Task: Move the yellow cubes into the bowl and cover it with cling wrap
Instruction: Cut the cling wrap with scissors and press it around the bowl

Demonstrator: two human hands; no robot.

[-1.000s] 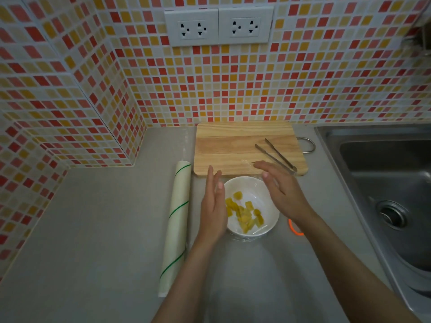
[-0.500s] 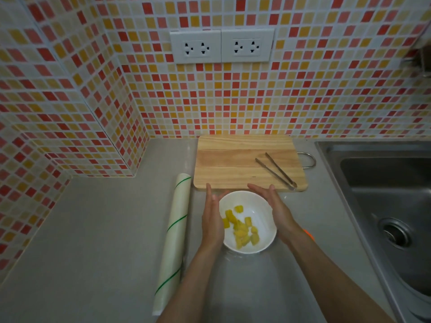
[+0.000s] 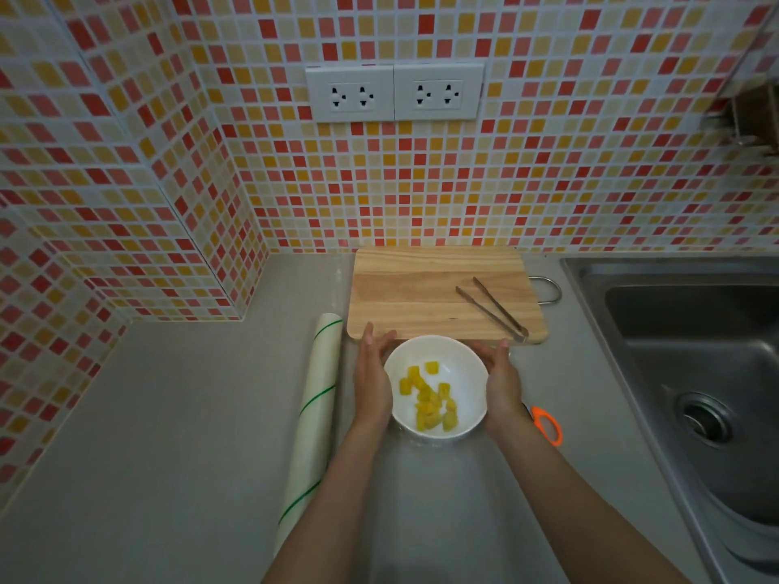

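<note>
both hands cupped around the bowl of yellow cubes

a grey counter (image 3: pixel 168 415) fills the lower part of the view, backed by a mosaic tile wall (image 3: pixel 421 183) carrying two white sockets (image 3: pixel 394 93). a steel sink (image 3: pixel 691 364) sits at the right. a wooden cutting board (image 3: pixel 421 292) lies against the wall, with metal tongs (image 3: pixel 491 308) resting on its right half. a long cling wrap roll (image 3: pixel 314 419) lies on the counter left of the bowl, running front to back.

the white bowl (image 3: pixel 463 373) stands on the counter just in front of the board, and the yellow cubes (image 3: pixel 428 400) are heaped inside it. crinkled clear film shows under its near edge; whether film spans the top i cannot tell.

the left hand (image 3: pixel 371 381) presses flat against the bowl's left side, fingers straight and together. the right hand (image 3: pixel 501 381) curves around the right side, palm inward, fingers extended. neither is clenched. orange-handled scissors (image 3: pixel 546 423) lie just beside the right wrist.
</note>
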